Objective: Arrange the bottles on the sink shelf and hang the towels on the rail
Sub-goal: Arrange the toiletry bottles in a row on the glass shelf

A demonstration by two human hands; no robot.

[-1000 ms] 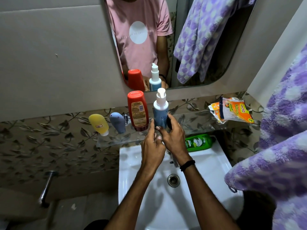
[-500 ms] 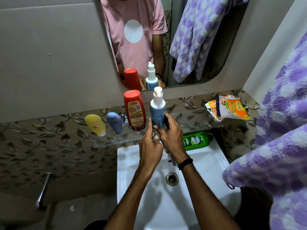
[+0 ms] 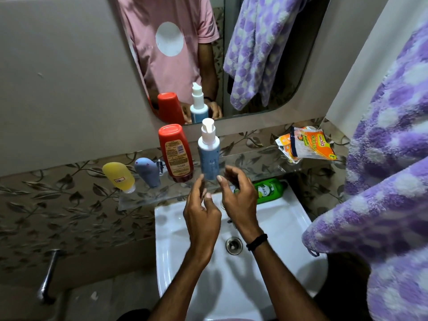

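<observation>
Fingers (image 3: 197, 187) of the left hand (image 3: 202, 213) and right hand (image 3: 239, 199) are held loosely curled, grasping nothing, near the smooth cylindrical blue pump bottle (image 3: 209, 156), which is stood upright on the clear glass shelf (image 3: 136, 200) beside the glossy red bottle (image 3: 176, 155).

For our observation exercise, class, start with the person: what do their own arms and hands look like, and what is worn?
Both forearms are bare, without sleeves or gloves. The left hand wears nothing visible; the right hand has a thin black wristband at its wrist. The reflection shows a pink short-sleeved T-shirt with a white circle.
</observation>
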